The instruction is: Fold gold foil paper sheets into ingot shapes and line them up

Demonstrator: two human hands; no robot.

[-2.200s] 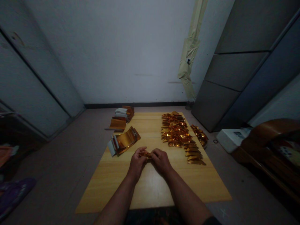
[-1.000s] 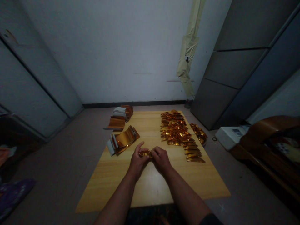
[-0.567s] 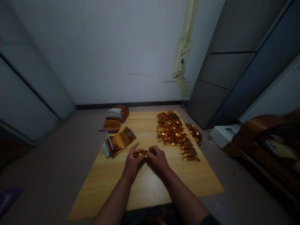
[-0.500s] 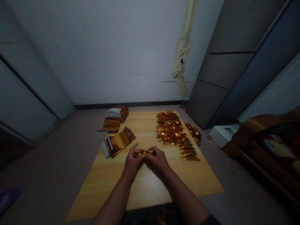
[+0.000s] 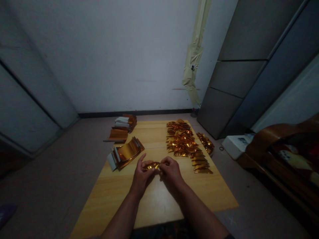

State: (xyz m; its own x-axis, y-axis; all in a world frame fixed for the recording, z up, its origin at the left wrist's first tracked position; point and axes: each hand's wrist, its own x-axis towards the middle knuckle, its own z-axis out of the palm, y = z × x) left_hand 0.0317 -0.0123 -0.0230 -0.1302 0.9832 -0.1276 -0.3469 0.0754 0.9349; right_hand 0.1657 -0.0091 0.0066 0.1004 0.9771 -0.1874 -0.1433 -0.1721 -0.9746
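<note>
My left hand (image 5: 140, 175) and my right hand (image 5: 169, 172) meet over the middle of a yellow wooden board (image 5: 117, 192) on the floor. Between their fingertips they pinch a small piece of gold foil paper (image 5: 152, 165), partly folded. Both hands are closed on it; my left index finger sticks up. To the left of my hands lies a stack of flat gold foil sheets (image 5: 126, 152). Right of them, a long heap of folded gold foil pieces (image 5: 185, 142) runs toward the far edge of the board.
More foil sheet bundles (image 5: 123, 126) sit at the board's far left corner. A small pile of folded pieces (image 5: 206, 143) lies off the board's right edge. Dark cabinets (image 5: 239, 83) stand at the right, a white box (image 5: 234, 146) and wooden furniture (image 5: 281, 149) beside them.
My hands have stayed together on the foil piece, working it with the fingertips. The camera has shifted a little, so the scene sits slightly lower and to the left.
</note>
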